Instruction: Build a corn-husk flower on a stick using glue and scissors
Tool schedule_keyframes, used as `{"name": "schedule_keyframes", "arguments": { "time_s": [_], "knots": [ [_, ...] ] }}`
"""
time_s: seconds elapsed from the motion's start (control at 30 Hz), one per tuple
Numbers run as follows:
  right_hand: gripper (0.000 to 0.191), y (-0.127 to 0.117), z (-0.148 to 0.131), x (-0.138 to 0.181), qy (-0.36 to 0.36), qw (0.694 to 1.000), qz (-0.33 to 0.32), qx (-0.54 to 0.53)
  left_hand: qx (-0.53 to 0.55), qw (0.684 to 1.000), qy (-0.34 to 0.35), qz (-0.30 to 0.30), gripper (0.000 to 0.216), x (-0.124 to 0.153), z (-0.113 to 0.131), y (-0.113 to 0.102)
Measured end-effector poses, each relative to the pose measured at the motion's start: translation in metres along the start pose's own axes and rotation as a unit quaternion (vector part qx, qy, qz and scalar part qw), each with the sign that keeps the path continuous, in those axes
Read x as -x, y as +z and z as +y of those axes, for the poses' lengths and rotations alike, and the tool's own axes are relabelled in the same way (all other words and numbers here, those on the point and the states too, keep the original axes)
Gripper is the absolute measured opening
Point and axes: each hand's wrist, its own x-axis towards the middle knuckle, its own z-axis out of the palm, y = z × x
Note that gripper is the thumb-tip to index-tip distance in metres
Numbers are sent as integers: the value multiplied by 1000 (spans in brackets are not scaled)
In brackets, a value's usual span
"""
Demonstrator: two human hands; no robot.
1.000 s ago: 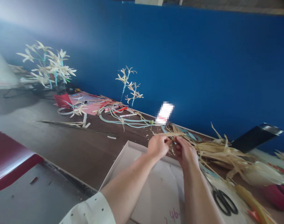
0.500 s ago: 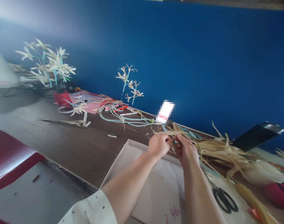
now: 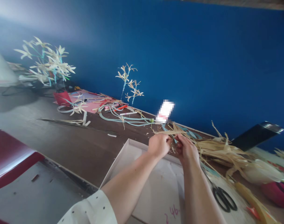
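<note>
Over the far edge of a shallow white cardboard tray [image 3: 153,180], my left hand [image 3: 158,145] is closed, thumb and fingers pinched together. My right hand [image 3: 186,147] faces it with fingertips drawn into a pinch, almost touching the left. Whatever small piece sits between the fingertips is hidden by the fingers. Just beyond the knuckles a pale dried husk strip [image 3: 171,132] lies crosswise; I cannot tell whether it is held. A bundle of dried husks [image 3: 219,151] spreads to the right of my right hand. Black-handled scissors [image 3: 224,199] lie beside my right forearm.
White husk flowers stand in a red pot [image 3: 62,98] at left. Two flower stems [image 3: 125,81] stand against the blue wall [image 3: 179,56]. Pale blue tubing [image 3: 123,122] loops along the table. A lit, blurred-out screen [image 3: 165,111] and a dark upright object [image 3: 256,135] stand behind.
Hardly anything differs. Both hands stay pinched in the same spot, with only slight finger movement; the view shifts a little.
</note>
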Motion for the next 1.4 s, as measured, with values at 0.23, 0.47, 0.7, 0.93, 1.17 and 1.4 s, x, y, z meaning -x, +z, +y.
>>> {"name": "schedule_keyframes", "arguments": {
  "time_s": [0.23, 0.47, 0.7, 0.93, 1.17, 1.4],
  "knots": [
    [29, 0, 1, 0, -5, 1000, 0, 6, 7, 1000, 4, 9, 24, 0, -1, 2],
    [32, -1, 1, 0, 3, 1000, 0, 3, 28, 1000, -8, -4, 24, 0, 0, 0],
    [30, -1, 2, -1, 5, 1000, -3, -8, 28, 1000, 1, -1, 24, 0, -1, 0],
    [31, -1, 2, -1, 3, 1000, -6, -12, 32, 999, -4, -2, 24, 0, -1, 1],
    [31, -3, 4, -2, -9, 1000, -8, -3, 29, 999, -7, -11, 24, -1, 0, 2],
    [32, -1, 3, 0, -3, 1000, 1, 6, 33, 999, -10, -12, 23, 0, -1, 3]
  ]
}}
